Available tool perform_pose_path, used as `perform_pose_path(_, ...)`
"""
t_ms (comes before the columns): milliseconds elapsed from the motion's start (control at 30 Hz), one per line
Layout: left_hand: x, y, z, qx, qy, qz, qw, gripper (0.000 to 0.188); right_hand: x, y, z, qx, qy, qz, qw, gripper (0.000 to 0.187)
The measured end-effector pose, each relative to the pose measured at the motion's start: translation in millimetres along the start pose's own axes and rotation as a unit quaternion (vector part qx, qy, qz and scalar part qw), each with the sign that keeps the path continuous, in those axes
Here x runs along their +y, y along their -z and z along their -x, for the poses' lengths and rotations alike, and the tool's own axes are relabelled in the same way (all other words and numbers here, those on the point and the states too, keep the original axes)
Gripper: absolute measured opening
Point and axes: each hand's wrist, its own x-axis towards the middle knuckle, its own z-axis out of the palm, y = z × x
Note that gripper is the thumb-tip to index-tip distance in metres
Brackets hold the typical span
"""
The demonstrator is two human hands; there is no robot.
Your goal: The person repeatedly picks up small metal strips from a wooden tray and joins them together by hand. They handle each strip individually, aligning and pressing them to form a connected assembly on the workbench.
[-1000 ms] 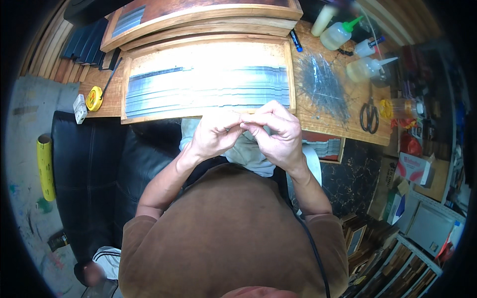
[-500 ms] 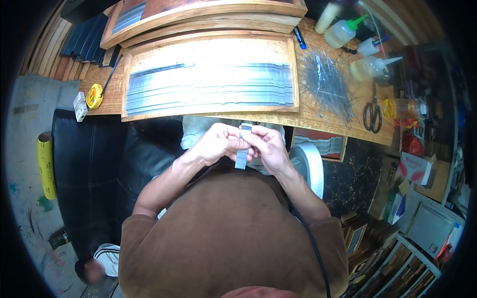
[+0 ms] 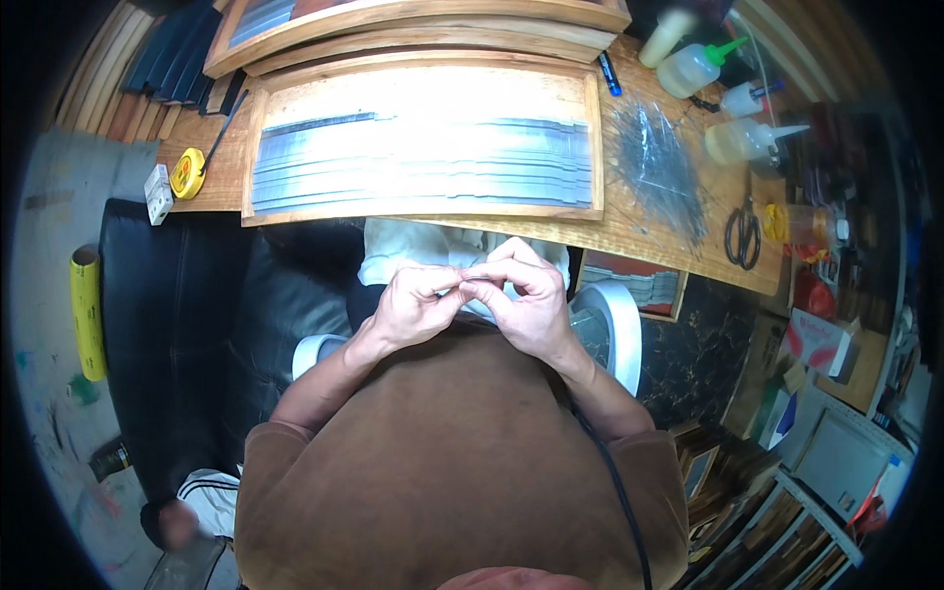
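My left hand (image 3: 415, 307) and my right hand (image 3: 526, 300) meet in front of my chest, just off the table's near edge. Thumbs and fingers of both are pinched together at the tips. Between them is a thin grey strip (image 3: 476, 279), turned so that only a narrow dark edge shows; the fingers hide the rest. Beyond the hands, a shallow wooden tray (image 3: 596, 162) lies on the table, with overlapping rows of grey strips (image 3: 423, 177) inside. A white cloth (image 3: 393, 251) hangs behind my hands.
On the wooden table (image 3: 629, 236) are a heap of thin dark slivers (image 3: 654, 172), scissors (image 3: 742, 236), squeeze bottles (image 3: 742, 140), a blue marker (image 3: 610, 74) and a yellow tape measure (image 3: 187, 174). More trays (image 3: 442, 39) are stacked behind. A black sofa (image 3: 147, 324) stands left.
The strip, earlier upright with its flat face showing, is now turned edge-on. My right-hand fingers have risen and arched over it, and my left hand has moved slightly nearer my body.
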Motion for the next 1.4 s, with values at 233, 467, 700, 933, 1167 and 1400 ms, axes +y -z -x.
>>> perform_pose_path(233,23,9,-8,0.036,-0.031,0.029,0.998,0.006,-11,-3,-19,0.003,0.082,0.029,0.996,0.015)
perform_pose_path(467,28,16,-11,-0.047,0.050,0.042,0.997,0.014,-8,-6,-14,0.041,0.103,0.052,0.992,0.010)
perform_pose_path(700,12,-2,3,-0.002,0.089,0.105,0.991,0.018,-8,8,-17,-0.048,0.047,0.021,0.998,0.014)
perform_pose_path(933,19,0,-1,-0.004,0.069,0.087,0.994,0.015,-6,3,-13,-0.027,0.040,0.040,0.998,0.012)
perform_pose_path(1167,14,-8,4,0.007,0.103,0.130,0.986,0.011,2,4,-13,-0.025,0.041,0.035,0.998,0.013)
perform_pose_path(1400,10,-11,7,0.008,0.128,0.089,0.988,0.013,-4,10,-11,-0.059,-0.034,0.016,0.998,0.016)
